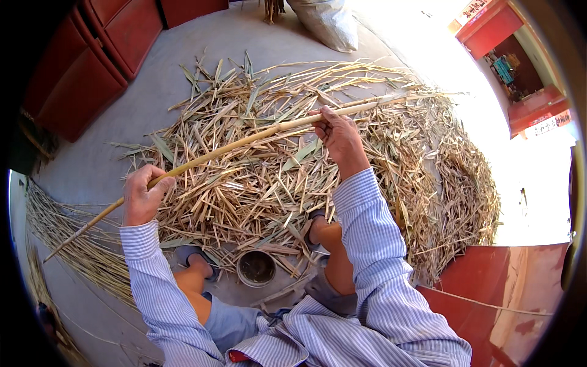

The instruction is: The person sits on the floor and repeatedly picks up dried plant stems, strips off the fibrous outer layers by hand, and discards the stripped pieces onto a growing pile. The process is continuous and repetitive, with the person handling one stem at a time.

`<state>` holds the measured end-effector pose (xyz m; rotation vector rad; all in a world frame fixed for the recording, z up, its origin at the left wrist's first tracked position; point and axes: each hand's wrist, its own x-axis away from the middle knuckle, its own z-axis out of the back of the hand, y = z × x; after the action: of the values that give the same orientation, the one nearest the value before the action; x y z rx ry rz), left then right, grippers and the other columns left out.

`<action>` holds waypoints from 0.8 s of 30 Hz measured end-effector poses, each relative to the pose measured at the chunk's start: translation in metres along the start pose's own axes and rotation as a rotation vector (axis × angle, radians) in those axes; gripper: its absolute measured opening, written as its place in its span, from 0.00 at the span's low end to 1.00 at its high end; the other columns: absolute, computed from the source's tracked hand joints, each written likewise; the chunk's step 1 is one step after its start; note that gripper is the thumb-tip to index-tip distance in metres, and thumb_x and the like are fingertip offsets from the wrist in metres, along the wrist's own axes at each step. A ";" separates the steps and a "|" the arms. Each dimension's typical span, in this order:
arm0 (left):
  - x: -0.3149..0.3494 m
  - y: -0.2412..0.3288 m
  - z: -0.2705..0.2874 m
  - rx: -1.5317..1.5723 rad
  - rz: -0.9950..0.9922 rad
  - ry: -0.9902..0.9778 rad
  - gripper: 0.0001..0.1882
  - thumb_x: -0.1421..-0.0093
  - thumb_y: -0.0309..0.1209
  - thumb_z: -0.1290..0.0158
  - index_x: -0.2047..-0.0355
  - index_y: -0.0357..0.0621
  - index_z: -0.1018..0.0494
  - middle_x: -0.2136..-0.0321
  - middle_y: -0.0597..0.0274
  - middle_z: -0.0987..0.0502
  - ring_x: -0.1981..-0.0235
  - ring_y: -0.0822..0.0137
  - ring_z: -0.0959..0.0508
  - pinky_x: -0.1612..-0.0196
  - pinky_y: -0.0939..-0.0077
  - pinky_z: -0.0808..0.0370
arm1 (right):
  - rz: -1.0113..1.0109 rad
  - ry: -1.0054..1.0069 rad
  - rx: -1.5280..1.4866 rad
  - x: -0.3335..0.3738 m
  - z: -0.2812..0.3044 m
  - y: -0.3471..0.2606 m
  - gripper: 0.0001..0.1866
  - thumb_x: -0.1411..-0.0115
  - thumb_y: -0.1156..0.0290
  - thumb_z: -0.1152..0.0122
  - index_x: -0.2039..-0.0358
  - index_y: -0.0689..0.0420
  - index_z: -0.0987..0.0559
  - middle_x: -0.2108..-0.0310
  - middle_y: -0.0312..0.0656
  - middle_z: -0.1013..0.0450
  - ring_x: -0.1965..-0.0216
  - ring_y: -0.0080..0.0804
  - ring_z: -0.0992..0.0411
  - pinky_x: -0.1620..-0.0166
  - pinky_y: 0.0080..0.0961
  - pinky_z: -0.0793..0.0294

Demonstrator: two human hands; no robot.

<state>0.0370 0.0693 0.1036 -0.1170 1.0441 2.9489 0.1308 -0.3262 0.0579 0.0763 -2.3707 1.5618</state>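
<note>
Head view: fingers (332, 118) partly hide stalk (244, 142).

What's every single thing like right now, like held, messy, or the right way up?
Long, thin yellow stalk: held by both hands
Bare left hand: closed on the stalk
Bare right hand: closed on the stalk
Dry straw-coloured leaf pieces: scattered loosely
Round grey bowl: upright, contents unclear
Bulging whitish sack: partly out of view
</note>
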 end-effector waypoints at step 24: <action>-0.002 0.031 -0.070 0.144 -0.313 0.117 0.15 0.51 0.43 0.37 0.72 0.45 0.22 0.81 0.56 0.23 0.76 0.56 0.21 0.70 0.61 0.27 | 0.108 -0.383 0.311 0.058 -0.080 0.057 0.19 0.36 0.58 0.42 0.60 0.65 0.21 0.69 0.43 0.20 0.69 0.27 0.22 0.64 0.20 0.24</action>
<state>0.0423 0.0013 0.0686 -0.4140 1.1295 2.6054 0.0809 -0.2232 0.0525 0.3478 -2.4090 2.1224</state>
